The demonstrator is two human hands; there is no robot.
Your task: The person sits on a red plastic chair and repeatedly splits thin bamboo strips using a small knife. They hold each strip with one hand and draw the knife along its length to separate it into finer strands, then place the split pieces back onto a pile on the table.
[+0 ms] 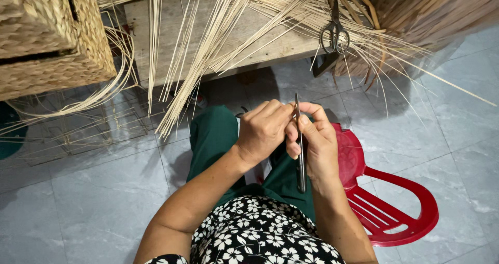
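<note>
A seated person is gripping a slim dark-handled knife (pixel 300 155) upright in the right hand (pixel 314 144), while the left hand (pixel 262 131) is closing its fingers (pixel 270 112) against the blade's upper part. Keeping the blade steady and fingertips clear of its edge seems wise. Beyond the fingers, pale reed strips (pixel 218 45) and scissors (pixel 334 35) are lying on the wooden tabletop (pixel 270 40), a woven basket (pixel 47 35) to the left, a red plastic chair (pixel 384 201) below right.
</note>
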